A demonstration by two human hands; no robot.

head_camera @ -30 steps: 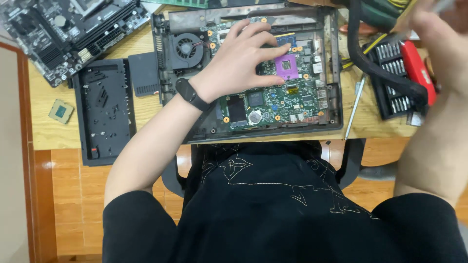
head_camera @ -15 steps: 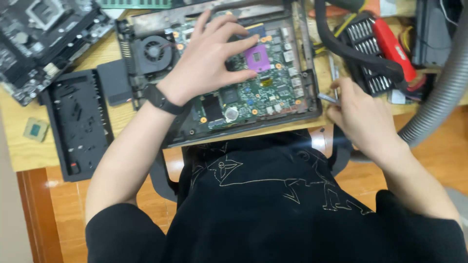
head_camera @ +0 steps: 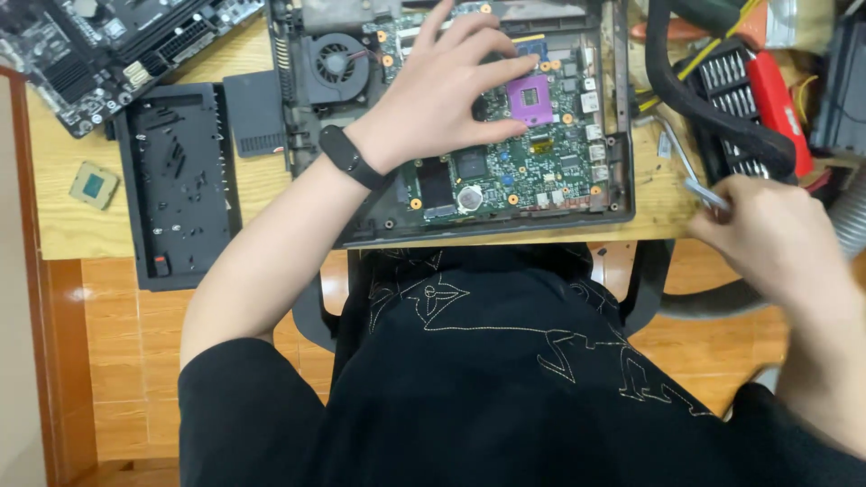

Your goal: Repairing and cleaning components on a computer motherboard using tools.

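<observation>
Two bare hands work over an opened laptop chassis [head_camera: 622, 117] that lies on the wooden table [head_camera: 72, 225], and the single head view looks straight down on them. Taking the chassis as the landmark: the left hand [head_camera: 442, 95] rests spread on the green motherboard [head_camera: 532, 167] inside it, palm down, fingers splayed and released, grasping nothing; the fingertips [head_camera: 528, 65] sit just beside the purple processor socket [head_camera: 530, 97], and a black wristband [head_camera: 347, 155] circles the wrist over the chassis's near-left part. The round cooling fan [head_camera: 336, 65] sits in the chassis's far-left corner, just left of that hand. The right hand [head_camera: 767, 230] is off the chassis's near-right corner, beyond the table edge, its grip clenched around a slim silver screwdriver [head_camera: 690, 176]. The tool's long axis runs slantwise, from the fist up and leftward toward the chassis's right wall, so the motherboard lies to the left and slightly away from that grip; the tip is near the wall but I cannot tell whether it touches anything. The left hand is plainly the nearer one to the board, being on it, while the right is apart from it. Right of the chassis lie a thick black cable [head_camera: 713, 108] and an open bit set case [head_camera: 735, 86] with a red part. Left of the chassis lie a black plastic cover panel [head_camera: 180, 180], a loose square processor chip [head_camera: 93, 185], and a second circuit board [head_camera: 99, 45] at the far-left.
</observation>
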